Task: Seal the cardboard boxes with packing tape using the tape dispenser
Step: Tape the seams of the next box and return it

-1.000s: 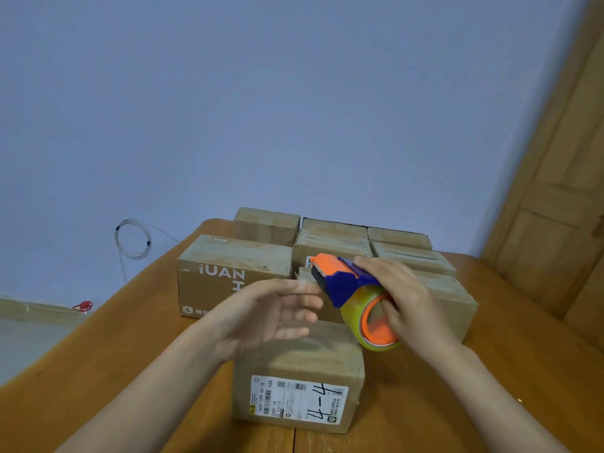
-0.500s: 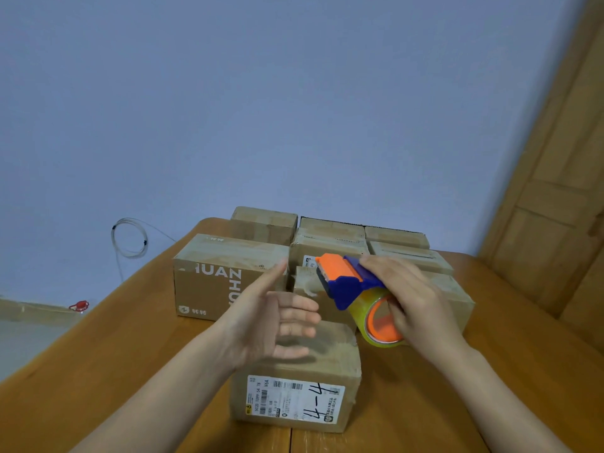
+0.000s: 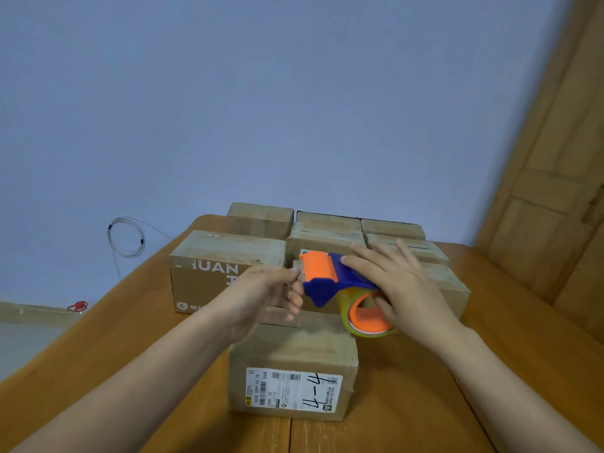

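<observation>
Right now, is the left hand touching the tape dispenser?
Touching. In the head view the left hand has its fingertips at the front edge of the tape dispenser, with no gap visible. The right hand holds the dispenser.

Matt brown cardboard boxes (image 3: 225, 256) sit on a smooth wooden table (image 3: 425, 403); the tape dispenser (image 3: 330, 279) is glossy plastic.

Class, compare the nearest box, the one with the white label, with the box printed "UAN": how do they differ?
The labelled box is smaller; the UAN box is bigger and longer. The labelled box bears a white sticker with handwriting; the UAN box has white printed letters. The labelled box sits alone in front; the UAN box adjoins the stack behind. Both are brown cardboard on the table.
</observation>
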Demonstrator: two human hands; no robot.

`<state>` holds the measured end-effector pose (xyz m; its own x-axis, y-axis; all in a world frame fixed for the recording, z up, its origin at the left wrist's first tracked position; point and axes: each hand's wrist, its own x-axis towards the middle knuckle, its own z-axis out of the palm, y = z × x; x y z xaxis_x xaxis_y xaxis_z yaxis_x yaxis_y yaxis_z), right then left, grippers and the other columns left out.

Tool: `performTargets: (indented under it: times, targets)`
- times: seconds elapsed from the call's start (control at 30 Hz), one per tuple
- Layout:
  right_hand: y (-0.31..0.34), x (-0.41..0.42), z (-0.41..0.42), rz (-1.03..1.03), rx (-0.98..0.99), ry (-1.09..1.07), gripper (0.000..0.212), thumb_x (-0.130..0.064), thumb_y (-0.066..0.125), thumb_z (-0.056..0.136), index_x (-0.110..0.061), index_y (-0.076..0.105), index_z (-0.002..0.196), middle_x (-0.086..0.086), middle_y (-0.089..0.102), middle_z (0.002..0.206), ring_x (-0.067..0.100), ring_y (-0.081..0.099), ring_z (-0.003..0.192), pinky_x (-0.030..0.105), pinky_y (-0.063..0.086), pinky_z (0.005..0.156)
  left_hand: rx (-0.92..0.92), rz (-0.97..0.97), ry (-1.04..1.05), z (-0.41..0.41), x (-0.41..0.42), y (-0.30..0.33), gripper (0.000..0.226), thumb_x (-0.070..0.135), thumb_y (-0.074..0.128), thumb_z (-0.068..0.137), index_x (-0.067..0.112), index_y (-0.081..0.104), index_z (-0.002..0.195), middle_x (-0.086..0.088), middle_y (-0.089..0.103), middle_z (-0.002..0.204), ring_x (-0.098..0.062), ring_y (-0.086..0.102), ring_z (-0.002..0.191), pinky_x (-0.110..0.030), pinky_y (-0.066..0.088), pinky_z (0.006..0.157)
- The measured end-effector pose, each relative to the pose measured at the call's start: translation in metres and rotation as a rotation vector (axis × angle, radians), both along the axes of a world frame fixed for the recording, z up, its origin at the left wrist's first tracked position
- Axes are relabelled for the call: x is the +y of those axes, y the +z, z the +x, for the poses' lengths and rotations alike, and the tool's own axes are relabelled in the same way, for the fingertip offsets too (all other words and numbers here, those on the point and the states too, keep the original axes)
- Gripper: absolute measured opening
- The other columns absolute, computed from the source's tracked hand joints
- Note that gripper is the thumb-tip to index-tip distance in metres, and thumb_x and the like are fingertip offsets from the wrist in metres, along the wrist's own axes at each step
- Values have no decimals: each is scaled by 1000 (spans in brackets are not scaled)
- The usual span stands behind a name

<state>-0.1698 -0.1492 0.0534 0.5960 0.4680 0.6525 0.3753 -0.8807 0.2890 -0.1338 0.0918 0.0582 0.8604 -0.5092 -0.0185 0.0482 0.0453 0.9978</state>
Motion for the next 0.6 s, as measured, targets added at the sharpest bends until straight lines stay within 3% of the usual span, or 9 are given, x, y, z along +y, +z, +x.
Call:
performTargets:
  times: [0.07,0.17,0.33,0.6]
  targets:
    - [-1,0,-1,17,57,26,61,-12,54,74,-27,42,131,6,63,124,29,61,104,44,54,81,1,34,5,2,3,-1,35,19,50,97,10,62,65,-9,59,62,-16,55,57,-30,46,63]
    - [-5,1,0,10,81,28,83,5,74,65,-27,41,134,9,65,114,31,64,91,33,53,63,-31,97,17,4,7,-4,37,18,51,96,11,64,63,-6,59,60,-13,54,55,-28,44,62]
    - [-11,3,5,-3,67,44,93,12,74,63,-30,40,138,10,63,109,32,62,86,34,51,59,-55,159,15,6,14,-7,33,16,53,95,7,66,65,-5,59,56,-11,51,49,-18,41,49]
    - [-16,-18,-5,-94,93,-21,100,4,84,58,-29,38,140,11,63,113,28,63,92,30,50,64,-72,292,44,23,36,-13,31,23,57,92,14,64,63,-4,56,57,-14,51,53,-27,38,59]
